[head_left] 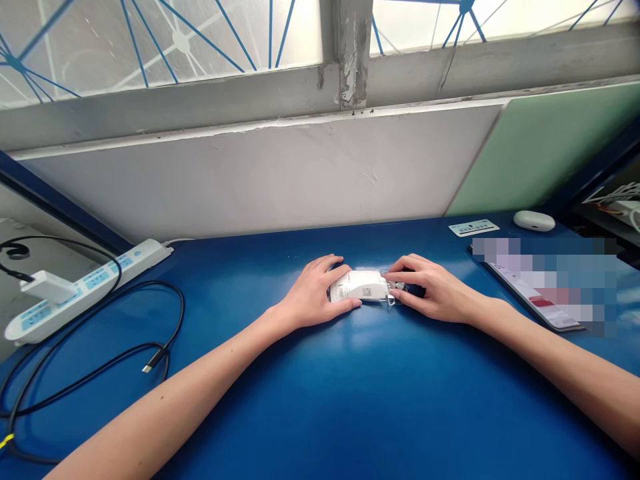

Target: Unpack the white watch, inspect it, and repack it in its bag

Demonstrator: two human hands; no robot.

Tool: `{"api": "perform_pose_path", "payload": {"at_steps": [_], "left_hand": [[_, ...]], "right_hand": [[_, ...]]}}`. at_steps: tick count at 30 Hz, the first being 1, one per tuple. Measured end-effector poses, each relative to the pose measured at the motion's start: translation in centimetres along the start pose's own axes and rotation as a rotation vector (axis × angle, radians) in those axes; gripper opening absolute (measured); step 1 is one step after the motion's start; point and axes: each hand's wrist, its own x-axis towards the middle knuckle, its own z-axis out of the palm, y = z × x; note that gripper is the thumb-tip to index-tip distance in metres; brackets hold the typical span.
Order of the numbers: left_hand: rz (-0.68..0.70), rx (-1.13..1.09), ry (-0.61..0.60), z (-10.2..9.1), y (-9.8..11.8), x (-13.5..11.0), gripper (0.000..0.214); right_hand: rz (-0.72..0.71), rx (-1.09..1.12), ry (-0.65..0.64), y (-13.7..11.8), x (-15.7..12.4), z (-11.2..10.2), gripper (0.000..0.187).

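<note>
Two hands meet near the middle of the counter (320, 400) on a small white pack (361, 287), which lies flat between them. The left hand (314, 295) clamps the pack's 9 o'clock end, thumb on the near edge and fingers over the far one. The right hand (431, 290) pinches the clear wrap (391, 299) at the 3 o'clock end, fingertips closed on it.

As I judge it, the glossy wrap could slip from the right fingertips. Pulled hard, it could also tear unevenly and send the contents skidding over the smooth top. The black cable (150, 360) at 8 o'clock and the power strip (90, 283) at 9 lie well apart, so they pose no snag.

The wrap holds a white block with a printed label; whether it holds anything more I cannot tell. A white case (534, 221) at 2 o'clock is closed, its contents hidden.
</note>
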Motion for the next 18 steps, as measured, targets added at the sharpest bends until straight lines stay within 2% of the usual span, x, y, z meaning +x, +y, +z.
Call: {"api": "perform_pose_path", "payload": {"at_steps": [5,10,18], "left_hand": [[-0.007,-0.016,0.008,0.07,-0.13,0.0,0.065],[-0.018,-0.035,-0.002,-0.07,0.01,0.02,0.069],[0.02,-0.024,-0.035,-0.39,0.09,0.1,0.068]], "right_hand": [[0.032,0.026,0.01,0.04,-0.02,0.43,0.034],[0.06,0.077,0.042,-0.26,0.06,0.92,0.025],[0.097,0.138,0.043,0.04,0.17,0.51,0.027]]}}
